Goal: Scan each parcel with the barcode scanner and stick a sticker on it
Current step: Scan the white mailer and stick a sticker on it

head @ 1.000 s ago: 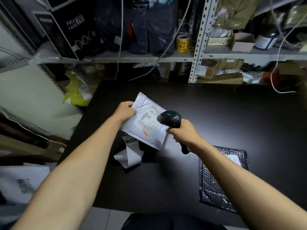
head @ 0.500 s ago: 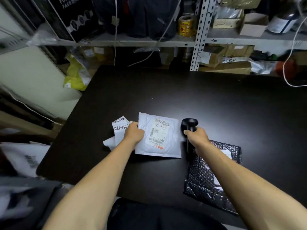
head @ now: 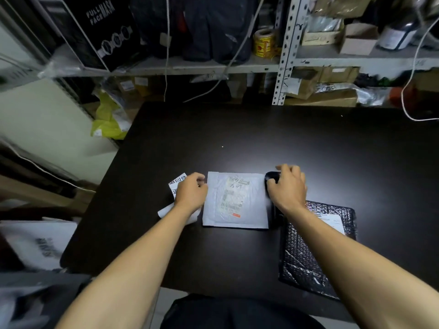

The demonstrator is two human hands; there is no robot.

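A white padded parcel (head: pixel 235 201) lies flat on the black table (head: pixel 237 138), shipping label up. Just left of it, my left hand (head: pixel 190 194) rests with bent fingers on a white sticker strip (head: pixel 177 184); the fingertips are hidden. The black barcode scanner (head: pixel 272 178) lies on the table at the parcel's right edge. My right hand (head: pixel 288 188) hovers over it with fingers spread, covering most of it. A black bubble-wrap parcel (head: pixel 306 252) with a white label lies at the near right, partly under my right forearm.
Metal shelving (head: pixel 283 58) packed with boxes, bags and a yellow tape roll (head: pixel 263 42) stands behind the table. A yellow bag (head: pixel 107 119) sits off the far left corner. White bags (head: pixel 35 243) lie on the floor at the left. A dark chair seat (head: pixel 237 312) is below the near edge.
The white parcel went from being held up under the scanner to lying flat on the table. My right hand laid the scanner down and loosened. My left hand slid off the parcel onto the sticker strip.
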